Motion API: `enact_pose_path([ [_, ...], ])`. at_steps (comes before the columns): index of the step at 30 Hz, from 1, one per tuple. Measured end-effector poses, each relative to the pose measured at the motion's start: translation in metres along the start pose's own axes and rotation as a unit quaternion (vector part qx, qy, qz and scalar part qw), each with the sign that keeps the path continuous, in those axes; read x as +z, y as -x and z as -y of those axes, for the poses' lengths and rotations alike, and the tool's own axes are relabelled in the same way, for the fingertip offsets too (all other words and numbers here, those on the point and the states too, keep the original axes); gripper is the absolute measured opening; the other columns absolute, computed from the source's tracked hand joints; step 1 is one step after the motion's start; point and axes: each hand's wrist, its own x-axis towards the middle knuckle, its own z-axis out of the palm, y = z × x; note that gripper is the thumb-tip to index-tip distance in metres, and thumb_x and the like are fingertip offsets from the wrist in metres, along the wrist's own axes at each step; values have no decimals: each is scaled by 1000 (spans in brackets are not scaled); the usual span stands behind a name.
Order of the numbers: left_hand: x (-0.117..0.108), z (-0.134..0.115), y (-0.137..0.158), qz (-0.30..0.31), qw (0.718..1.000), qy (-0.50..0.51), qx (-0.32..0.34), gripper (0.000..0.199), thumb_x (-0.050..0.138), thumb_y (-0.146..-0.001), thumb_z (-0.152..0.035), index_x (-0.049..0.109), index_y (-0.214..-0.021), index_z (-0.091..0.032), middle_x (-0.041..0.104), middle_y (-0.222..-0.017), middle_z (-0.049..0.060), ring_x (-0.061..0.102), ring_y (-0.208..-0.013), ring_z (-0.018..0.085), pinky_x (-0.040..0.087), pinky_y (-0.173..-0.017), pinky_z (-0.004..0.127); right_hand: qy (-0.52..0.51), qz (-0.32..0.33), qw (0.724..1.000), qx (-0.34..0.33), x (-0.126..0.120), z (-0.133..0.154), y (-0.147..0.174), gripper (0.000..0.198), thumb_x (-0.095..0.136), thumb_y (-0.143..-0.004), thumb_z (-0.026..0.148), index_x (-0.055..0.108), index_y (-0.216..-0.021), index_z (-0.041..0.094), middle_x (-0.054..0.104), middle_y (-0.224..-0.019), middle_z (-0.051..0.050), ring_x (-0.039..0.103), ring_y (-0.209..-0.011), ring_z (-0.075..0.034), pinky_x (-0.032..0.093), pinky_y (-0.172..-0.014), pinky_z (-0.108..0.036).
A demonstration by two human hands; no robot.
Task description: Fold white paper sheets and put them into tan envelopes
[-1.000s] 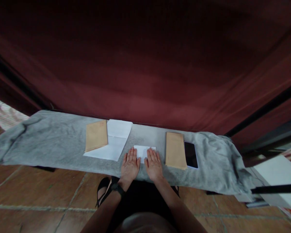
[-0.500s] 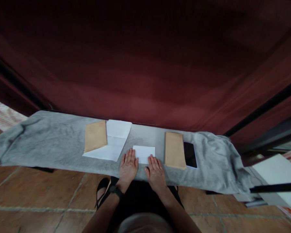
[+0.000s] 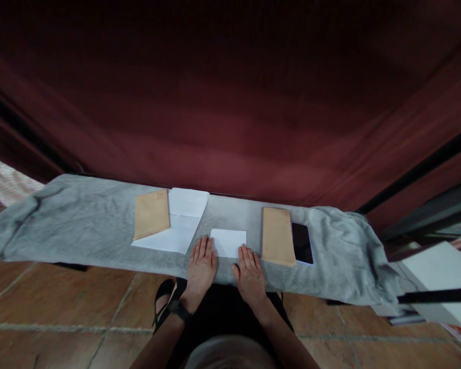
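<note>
A small white folded sheet of paper [image 3: 228, 243] lies flat on the grey cloth in front of me. My left hand [image 3: 202, 264] rests palm down at its left edge, fingers stretched out. At the lower right corner of the paper, my right hand [image 3: 249, 271] lies flat with its fingertips touching or just beside it. Neither hand grips anything. Left of the paper are larger creased white sheets [image 3: 184, 225], partly under a brown envelope [image 3: 151, 213]. On the right lies a stack of brown envelopes [image 3: 277, 236].
A dark-screened phone [image 3: 302, 242] lies beside the right envelopes. The grey cloth [image 3: 80, 220] covers a long narrow surface against a dark red panel [image 3: 230, 128]. White boards or boxes [image 3: 443, 274] stand at the far right, with a black bar across them. Tiled floor [image 3: 80, 307] shows below.
My left hand has slid slightly left and down, off the paper's edge. My right hand has shifted a little right, showing more of the paper.
</note>
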Motion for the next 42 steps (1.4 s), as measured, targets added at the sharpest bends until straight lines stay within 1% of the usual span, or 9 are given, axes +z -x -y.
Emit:
enact_pose_path([
  [5,-2,-31,11,53,988,67,129,53,30,-104,-37,37,-151,-15,41,-156,11,36,-145,22,37,-116,43,7,19,1000,-3,2,-2,1,52,39,-101,27,39,-150,10,42,-154,-14,41,-141,-25,28,-118,-45],
  [7,0,-40,17,61,982,72,162,54,32,-103,-40,36,-152,-17,42,-155,11,37,-144,22,36,-117,43,10,25,1000,-9,3,-3,2,52,39,-101,24,39,-151,11,41,-155,-14,39,-142,-25,28,-118,-45],
  [9,2,-43,22,65,981,65,174,55,34,-103,-41,36,-151,-16,44,-154,13,39,-144,23,35,-118,45,11,27,999,-13,3,-4,3,51,40,-101,24,39,-151,13,41,-155,-13,38,-143,-26,27,-118,-46],
  [13,1,-38,28,70,982,42,172,57,38,-102,-42,37,-151,-14,43,-154,14,37,-144,25,34,-119,47,6,22,1000,-11,3,-4,3,50,38,-102,24,39,-151,13,42,-154,-13,38,-143,-25,28,-118,-46],
  [18,-1,-29,31,67,985,18,159,59,40,-101,-44,38,-150,-12,40,-156,14,33,-146,25,31,-120,46,-1,19,1000,-5,1,-3,1,51,38,-102,26,40,-150,10,42,-154,-14,39,-142,-25,27,-118,-45],
  [24,-4,-24,30,64,989,9,135,58,39,-101,-45,41,-149,-13,39,-156,13,32,-147,25,28,-121,45,-4,18,1000,-4,1,-3,1,52,38,-102,28,40,-150,9,45,-152,-15,42,-140,-26,28,-117,-46],
  [30,-13,-10,27,76,990,-6,116,61,38,-101,-46,39,-150,-10,42,-154,15,32,-147,26,26,-122,46,-6,22,1000,-7,-2,-3,0,52,38,-103,29,40,-150,9,43,-153,-15,43,-139,-27,29,-117,-46],
  [38,-16,-3,30,60,989,-52,126,62,38,-101,-47,35,-151,-10,37,-157,15,29,-148,26,25,-122,46,21,6,1000,-23,-2,-9,6,54,37,-104,34,37,-150,6,45,-151,-20,43,-139,-29,31,-115,-47],
  [42,-18,-3,30,62,988,-60,131,61,41,-101,-48,35,-152,-15,33,-160,14,28,-148,27,26,-121,47,32,3,999,-22,-4,-12,12,54,37,-105,36,39,-149,6,45,-151,-21,45,-137,-29,31,-115,-47],
])
